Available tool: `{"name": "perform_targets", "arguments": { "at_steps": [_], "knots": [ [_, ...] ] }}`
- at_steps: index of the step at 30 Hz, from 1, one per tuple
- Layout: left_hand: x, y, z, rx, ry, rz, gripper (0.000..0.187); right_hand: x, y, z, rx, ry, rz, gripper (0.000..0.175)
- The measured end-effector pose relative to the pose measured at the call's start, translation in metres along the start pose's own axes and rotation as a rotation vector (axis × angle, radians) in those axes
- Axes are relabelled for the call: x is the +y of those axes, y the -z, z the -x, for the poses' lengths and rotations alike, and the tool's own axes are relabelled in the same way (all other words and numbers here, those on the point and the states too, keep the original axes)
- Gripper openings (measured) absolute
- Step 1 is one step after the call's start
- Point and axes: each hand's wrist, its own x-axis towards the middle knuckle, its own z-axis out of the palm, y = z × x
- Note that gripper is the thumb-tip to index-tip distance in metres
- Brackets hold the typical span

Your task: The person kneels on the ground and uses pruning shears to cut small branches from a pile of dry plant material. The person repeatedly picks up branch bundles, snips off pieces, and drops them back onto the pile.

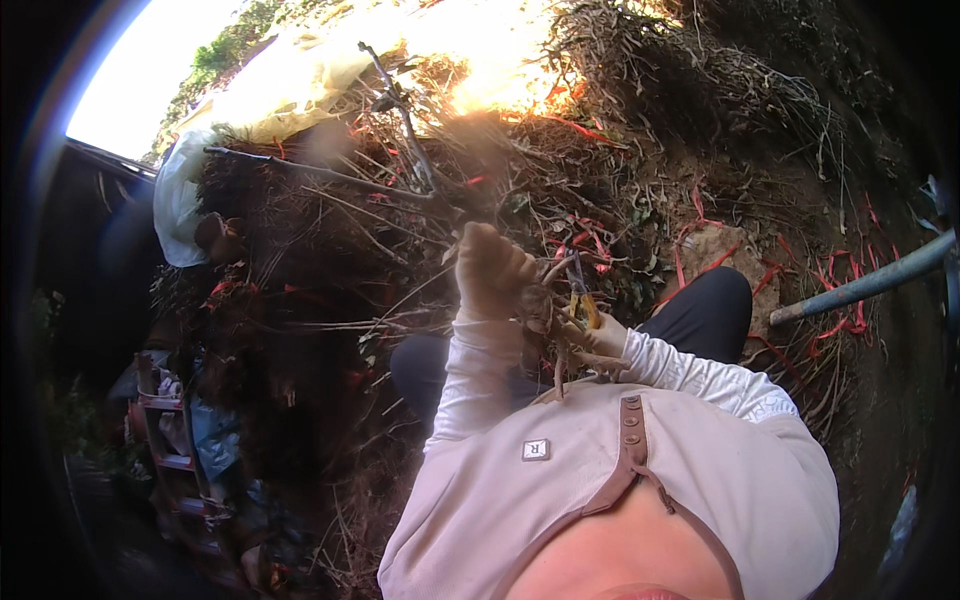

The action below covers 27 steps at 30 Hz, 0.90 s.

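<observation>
My left hand (pixel 491 266) is closed around the stem of a bare, forked woody plant (pixel 431 196). Its branches reach up and to the left, and its knotty root end (pixel 538 309) lies just below that hand, near my chest. My right hand (pixel 606 335) grips a yellow-handled cutting tool (pixel 586 309), probably pruning shears. The tool's dark blades point up among the roots, close beside a thin root. Whether the blades touch it I cannot tell. My right fingers are partly hidden by the handles and roots. Both hands are between my bent knees.
Bundles of roots (pixel 622 67) and twigs lie around me, with red plastic ties (pixel 697 206) scattered over the soil. A pale plastic sheet (pixel 300 90) is at the upper left. A metal pole (pixel 862 285) reaches in from the right. A ladder-like frame (pixel 174 459) stands at the lower left.
</observation>
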Motion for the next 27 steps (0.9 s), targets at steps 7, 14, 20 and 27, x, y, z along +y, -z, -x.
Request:
{"name": "perform_targets", "arguments": {
  "at_steps": [7,14,20,27],
  "knots": [
    [0.005,-0.012,-0.021,-0.044,0.063,-0.016,0.047,-0.018,-0.008,0.006,-0.068,-0.010,-0.214,0.022],
    [0.070,-0.010,-0.061,0.110,0.256,-0.708,0.035,0.021,0.059,-0.023,0.511,0.078,0.622,0.020],
    [0.089,-0.056,0.000,-0.034,0.694,-0.890,0.028,-0.136,0.105,-0.031,0.539,0.960,0.133,0.016],
    [0.042,-0.064,0.058,-0.015,0.864,-0.860,0.026,-0.249,0.069,-0.024,0.815,0.759,0.042,0.017]
  ]
}}
